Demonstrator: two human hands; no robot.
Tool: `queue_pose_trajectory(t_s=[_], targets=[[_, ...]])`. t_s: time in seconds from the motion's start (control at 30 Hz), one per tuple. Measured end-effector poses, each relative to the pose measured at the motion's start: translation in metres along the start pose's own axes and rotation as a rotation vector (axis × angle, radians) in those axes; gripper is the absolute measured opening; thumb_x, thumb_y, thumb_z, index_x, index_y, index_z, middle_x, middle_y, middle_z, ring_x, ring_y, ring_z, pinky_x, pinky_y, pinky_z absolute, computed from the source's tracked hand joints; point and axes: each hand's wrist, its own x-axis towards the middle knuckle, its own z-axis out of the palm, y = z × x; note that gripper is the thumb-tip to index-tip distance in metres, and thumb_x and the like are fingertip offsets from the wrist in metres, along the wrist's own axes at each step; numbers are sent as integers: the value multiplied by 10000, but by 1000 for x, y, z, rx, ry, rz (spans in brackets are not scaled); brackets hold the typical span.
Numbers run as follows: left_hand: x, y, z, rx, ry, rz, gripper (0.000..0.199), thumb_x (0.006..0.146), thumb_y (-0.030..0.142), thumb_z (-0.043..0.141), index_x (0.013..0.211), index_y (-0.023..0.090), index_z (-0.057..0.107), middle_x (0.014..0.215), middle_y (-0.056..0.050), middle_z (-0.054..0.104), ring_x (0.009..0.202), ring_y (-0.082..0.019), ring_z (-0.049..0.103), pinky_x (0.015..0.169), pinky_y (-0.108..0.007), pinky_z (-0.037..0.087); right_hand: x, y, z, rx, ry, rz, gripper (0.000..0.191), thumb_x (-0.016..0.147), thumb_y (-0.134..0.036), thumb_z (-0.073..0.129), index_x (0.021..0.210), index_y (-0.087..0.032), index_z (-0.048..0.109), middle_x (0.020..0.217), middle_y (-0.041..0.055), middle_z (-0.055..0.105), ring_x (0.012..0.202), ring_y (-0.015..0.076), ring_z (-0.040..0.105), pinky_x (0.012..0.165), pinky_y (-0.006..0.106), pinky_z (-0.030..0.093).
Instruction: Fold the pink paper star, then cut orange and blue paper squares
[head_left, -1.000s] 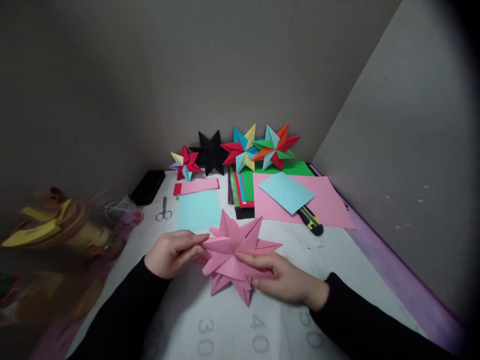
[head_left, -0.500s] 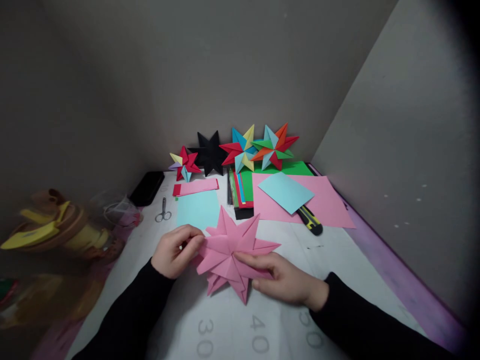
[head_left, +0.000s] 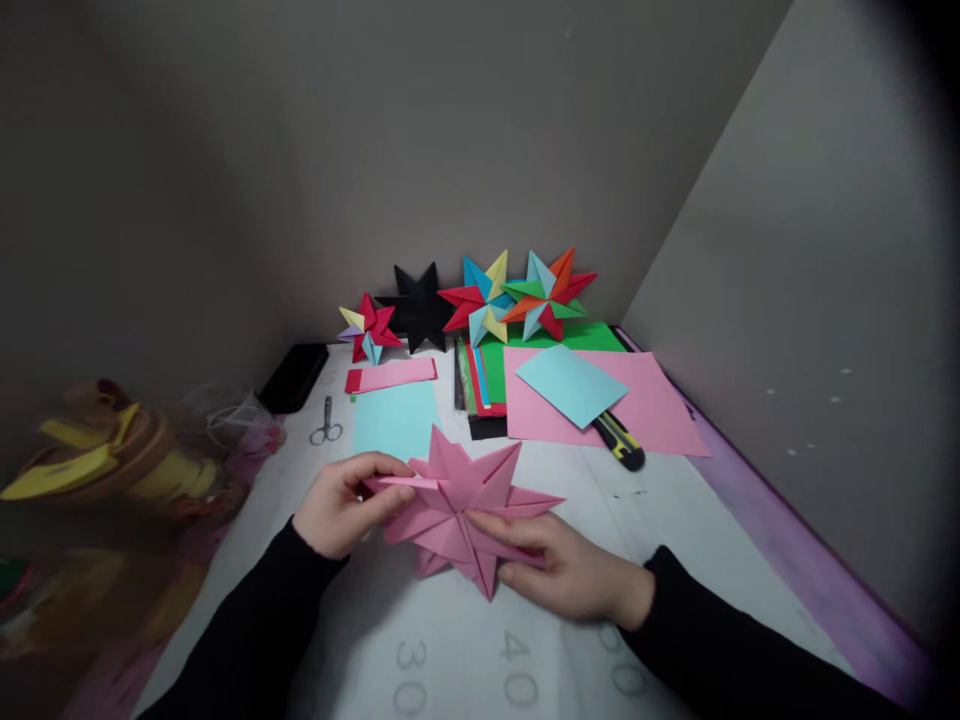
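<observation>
A pink folded-paper star with several points is held over the white table, between both hands. My left hand pinches one of its points at the left side, thumb below and fingers above. My right hand grips the star from the right, its index finger lying across the front close to the centre and the thumb lower down by the edge. Part of the point in the right hand is hidden behind the fingers.
Several finished paper stars lean on the back wall. Small scissors, a light blue sheet, pink strips, a pink sheet and a yellow-black cutter lie on the table. A dark phone-like object is at left.
The left hand has moved slightly left, and the point it pinches now sticks up edge-on from the star. The star has tilted back a little. The right hand stays nearly in place.
</observation>
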Motion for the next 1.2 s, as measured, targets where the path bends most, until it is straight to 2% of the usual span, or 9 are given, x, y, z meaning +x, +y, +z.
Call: queue_pose_trajectory(t_s=[0.1,0.2,0.4,0.53,0.7,0.77,0.87,1.03,1.2], targets=[[1,3,-2,27,17,22,197,761,326,637,780,141,703,723,-50,692,589,-126,568,560,-222,438,0,1,-1,15,-14,3,568,838,-150,514,1382,-248,385,1386,70,473,1253,188,475,1049,398,377],[1,5,0,12,43,-33,212,758,349,635,742,144,691,665,-32,665,585,-124,550,557,-217,427,-1,1,-1,25,-18,15,556,837,-155,522,1372,-252,402,1374,64,489,1246,185,483,1058,399,367],[2,7,13,-35,-5,-152,379,794,465,549,599,145,606,476,28,488,467,-92,408,453,-203,315,-2,2,-2,26,-28,43,577,816,-137,538,1364,-264,412,1372,52,492,1253,189,475,1061,402,363],[4,6,15,1,50,-191,389,783,485,549,585,153,591,449,47,439,429,-84,384,429,-203,280,-2,3,-2,52,-42,53,549,837,-178,541,1364,-259,410,1381,57,481,1265,191,462,1069,404,350],[1,14,29,-38,203,-191,293,767,425,586,636,165,553,473,60,462,415,-72,387,430,-194,306,-2,3,-2,76,-45,107,557,845,-237,562,1374,-257,390,1407,64,443,1294,208,422,1080,427,328],[0,16,34,-119,253,-160,224,759,392,599,756,170,568,549,61,507,409,-63,401,417,-188,325,-2,4,-3,83,-40,137,564,840,-250,572,1374,-258,391,1411,68,435,1300,219,412,1081,442,321],[-1,15,33,-340,305,-183,288,736,370,632,933,185,534,623,67,551,390,-68,466,359,-178,339,-2,6,-5,99,-18,165,572,833,-263,586,1372,-257,392,1430,70,406,1317,227,383,1091,450,301],[1,8,26,-489,263,-235,184,740,307,654,707,151,561,457,38,581,399,-75,515,416,-169,411,-3,9,-5,141,0,173,577,825,-263,605,1364,-274,399,1424,64,414,1321,230,375,1097,460,289],[2,10,29,-507,295,-237,169,721,284,681,703,148,581,454,38,596,402,-78,538,421,-169,425,-5,12,-6,178,3,194,570,817,-255,623,1349,-292,422,1425,50,417,1328,229,362,1099,467,283]])
